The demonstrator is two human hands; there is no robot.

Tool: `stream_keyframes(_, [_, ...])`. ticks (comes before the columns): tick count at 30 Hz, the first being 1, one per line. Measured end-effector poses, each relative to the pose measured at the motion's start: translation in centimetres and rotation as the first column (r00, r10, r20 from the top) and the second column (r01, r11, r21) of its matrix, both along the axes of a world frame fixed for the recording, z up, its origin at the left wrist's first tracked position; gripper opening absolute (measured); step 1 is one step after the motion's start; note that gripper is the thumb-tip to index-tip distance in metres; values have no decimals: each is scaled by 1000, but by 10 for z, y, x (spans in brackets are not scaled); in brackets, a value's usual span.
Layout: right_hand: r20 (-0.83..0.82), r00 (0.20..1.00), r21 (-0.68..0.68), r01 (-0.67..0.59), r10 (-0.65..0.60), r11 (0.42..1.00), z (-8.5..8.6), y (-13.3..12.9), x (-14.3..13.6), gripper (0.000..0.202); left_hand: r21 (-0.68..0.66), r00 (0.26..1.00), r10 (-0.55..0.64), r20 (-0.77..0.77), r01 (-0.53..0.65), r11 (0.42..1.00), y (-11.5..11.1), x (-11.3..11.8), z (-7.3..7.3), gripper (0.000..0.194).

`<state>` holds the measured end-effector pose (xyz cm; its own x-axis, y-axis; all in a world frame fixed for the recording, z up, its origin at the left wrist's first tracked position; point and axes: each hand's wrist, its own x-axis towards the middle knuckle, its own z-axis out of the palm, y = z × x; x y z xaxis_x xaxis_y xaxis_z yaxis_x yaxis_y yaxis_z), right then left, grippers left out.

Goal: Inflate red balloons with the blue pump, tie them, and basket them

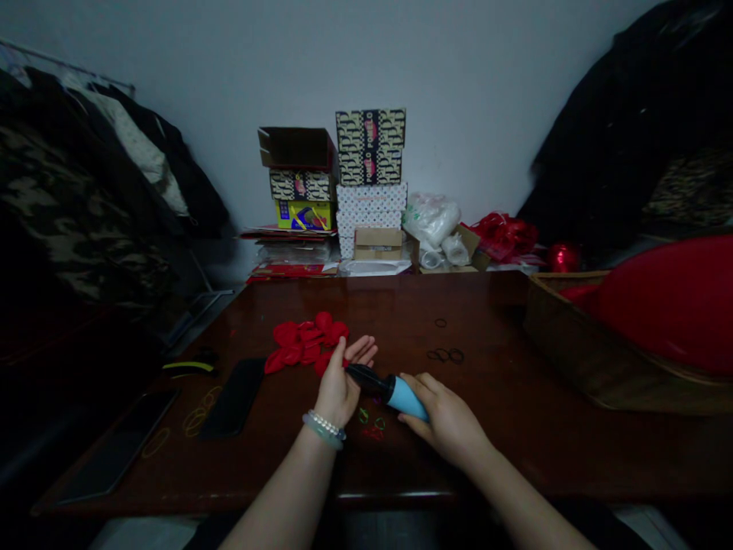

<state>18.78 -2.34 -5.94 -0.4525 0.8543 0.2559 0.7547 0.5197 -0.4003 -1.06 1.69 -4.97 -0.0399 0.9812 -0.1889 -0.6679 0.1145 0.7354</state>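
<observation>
Step in hand, as we read it: lining up the hand pump [389, 387] with the left palm. Pump sits over the table [492, 451], between our hands. Right hand [450, 420] has its fingers wrapped round the blue barrel [408, 399]; left hand [339, 389] is palm up, fingers extended and loose, thumb raised, at the tip of the black nozzle [366, 376]. Red pieces [311, 353], limp-looking, probably uninflated balloons, lie left of the pump and beyond it, right behind the left hand. Next move likely calls for the right hand to hold the barrel steady while left thumb and fingers close at the nozzle tip; slipping off it is the risk. Small coloured bands [373, 433] lie on the near side of the pump, black bands [443, 355] to its right and farther off. Hard to make out: a bit of red shows by the tip, but we can't tell if it's on the nozzle or just lying behind. Right palm and most right fingertips are hidden. Basket [573, 374], well right of the pump, is cut off by the frame, as is the large red shape [676, 298] in it.
</observation>
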Motion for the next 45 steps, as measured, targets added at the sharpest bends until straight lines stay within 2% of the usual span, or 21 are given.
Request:
stream_keyframes(3, [-16, 999, -18, -41, 41, 999, 1, -2, -2, 58, 41, 966, 155, -205, -150, 988, 3, -4, -2, 51])
stream_keyframes(5, [-15, 998, 2, -53, 53, 999, 1, -3, -3, 59, 86, 924, 272, -270, -258, 962, 5, -4, -5, 41])
stream_keyframes(7, [-5, 999, 45, -40, 41, 998, -2, -3, -5, 60, 96, 949, 268, -168, -255, 962, 4, -2, -6, 29])
stream_keyframes(9, [7, 1000, 87, -12, 11, 996, -7, -2, -6, 61, 57, 983, 178, 48, -180, 982, 2, 2, -4, 21])
stream_keyframes(10, [10, 1000, 102, 3, -5, 995, -9, -2, -6, 61, 30, 977, 151, 150, -157, 987, 0, 5, -3, 19])
stream_keyframes(12, [13, 1000, 119, 27, -29, 993, -15, -1, -7, 62, 3, 952, 162, 261, -169, 986, -5, 10, 2, 26])
stream_keyframes(15, [4, 999, 147, 41, -42, 988, -23, -1, -10, 63, 55, 942, 202, 267, -224, 973, -10, 15, 9, 47])
stream_keyframes(18, [-34, 998, 194, 50, -44, 980, -30, -4, -15, 69, 70, 942, 228, 248, -252, 965, -11, 14, 17, 55])
stream_keyframes(22, [-64, 997, 229, 56, -43, 972, -29, -9, -22, 66, 52, 940, 261, 218, -278, 959, -11, 10, 24, 53])
stream_keyframes(27, [-34, 998, 229, 56, -49, 972, -17, -9, -22, 59, 69, 927, 265, 267, -292, 954, -11, 4, 27, 52])
stream_keyframes(35, [27, 994, 203, 99, -107, 974, -8, 4, -6, 53, -30, 856, 397, 330, -411, 911, 2, -24, 28, 46])
stream_keyframes(42, [25, 996, 322, 73, -86, 944, -1, 14, 12, 45, -67, 822, 447, 353, -454, 889, 4, -39, 37, 44])
stream_keyframes(45, [21, 995, 330, 89, -101, 940, -3, 12, 12, 44, -71, 810, 452, 374, -460, 885, 3, -40, 38, 45])
